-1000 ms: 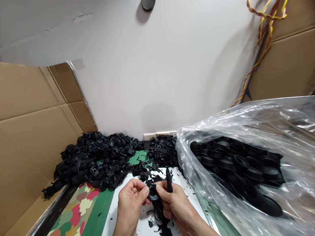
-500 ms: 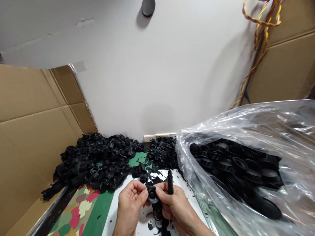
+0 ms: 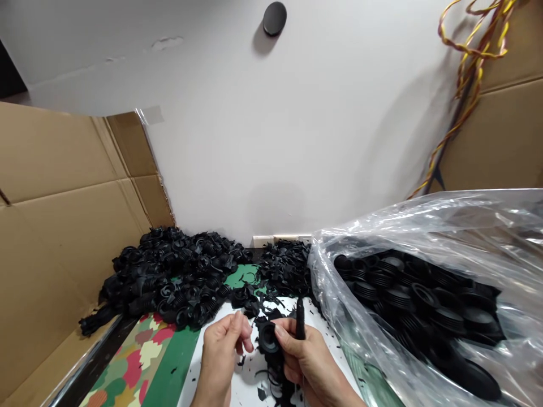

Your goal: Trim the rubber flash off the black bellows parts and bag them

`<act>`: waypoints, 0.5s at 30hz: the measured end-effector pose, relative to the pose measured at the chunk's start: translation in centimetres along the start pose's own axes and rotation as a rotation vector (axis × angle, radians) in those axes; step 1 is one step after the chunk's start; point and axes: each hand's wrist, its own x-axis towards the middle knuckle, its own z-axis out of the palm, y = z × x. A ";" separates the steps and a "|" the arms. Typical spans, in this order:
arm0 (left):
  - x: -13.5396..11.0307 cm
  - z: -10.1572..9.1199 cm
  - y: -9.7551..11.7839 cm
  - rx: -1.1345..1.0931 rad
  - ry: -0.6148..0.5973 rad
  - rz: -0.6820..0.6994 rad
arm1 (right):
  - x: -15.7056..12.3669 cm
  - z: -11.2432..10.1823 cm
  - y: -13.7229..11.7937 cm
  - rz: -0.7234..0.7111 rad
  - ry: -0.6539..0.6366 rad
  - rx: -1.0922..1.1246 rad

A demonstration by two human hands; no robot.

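My right hand [image 3: 303,356] pinches a round black rubber piece [image 3: 268,338] with a hollow centre between thumb and fingers. A black pen-shaped tool [image 3: 300,319] is also held in that hand, upright between the fingers. My left hand [image 3: 224,350] is just left of the rubber piece and apart from it. Its thumb and fingertips are pressed together; whether a small scrap sits between them I cannot make out. Below both hands is a white sheet [image 3: 207,364] strewn with black rubber scraps [image 3: 262,393].
A heap of ribbed black rubber pieces [image 3: 169,271] lies at the left against a cardboard sheet [image 3: 72,226]. Thin black trimmings [image 3: 286,265] are piled near the wall. At the right a clear plastic bag [image 3: 424,226] holds several black bellows [image 3: 394,297]. Twisted wires [image 3: 473,107] hang above.
My left hand has come off the rubber piece and drawn slightly left. My right hand keeps hold of the piece and the pen-shaped tool. The camera view has shifted a little.
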 end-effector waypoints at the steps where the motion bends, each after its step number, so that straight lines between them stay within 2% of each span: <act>1: 0.1 -0.1 -0.1 0.012 0.042 -0.011 | -0.2 0.1 -0.1 -0.003 -0.004 0.017; 3: 0.1 -0.3 -0.1 0.035 0.116 -0.033 | -0.7 0.3 -0.5 -0.018 -0.017 0.054; 5: 0.0 -0.2 0.0 0.053 0.110 -0.037 | -1.2 0.6 -0.8 -0.027 -0.039 0.079; 10: -0.7 -0.1 0.6 0.088 -0.057 0.097 | -2.0 1.3 -1.4 0.002 -0.061 0.081; 15: -1.5 0.2 0.8 0.187 -0.166 0.240 | -1.9 1.2 -1.1 -0.022 -0.070 0.048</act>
